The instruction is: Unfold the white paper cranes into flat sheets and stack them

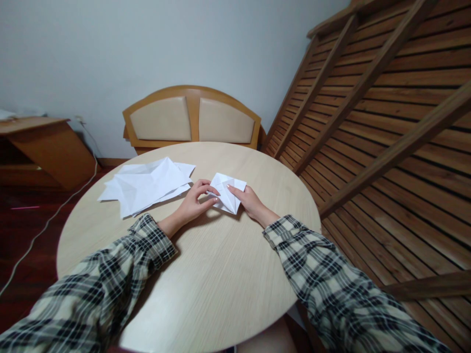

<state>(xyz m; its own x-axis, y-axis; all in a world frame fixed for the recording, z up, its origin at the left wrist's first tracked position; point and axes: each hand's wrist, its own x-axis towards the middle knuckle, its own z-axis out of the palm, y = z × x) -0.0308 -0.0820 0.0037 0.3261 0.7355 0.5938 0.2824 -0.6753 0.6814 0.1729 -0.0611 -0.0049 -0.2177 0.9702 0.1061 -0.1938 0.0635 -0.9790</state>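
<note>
A small folded sheet of white paper (231,203), creased into a roughly square shape, is held between both hands just above the table. My right hand (250,202) grips its right side, the thumb lying on top and the fingers hidden underneath. At the left edge, my left hand (197,201) pinches the paper between thumb and fingers. Left of that hand lies a loose pile of creased white paper sheets (145,184), with pointed corners sticking out.
Both hands work over a round pale wooden table (206,274). Behind it stands a padded headboard (193,117) against the wall. Slatted wooden panels (368,147) lean close on the right. At left are a brown desk (47,147) and a white cable (55,215).
</note>
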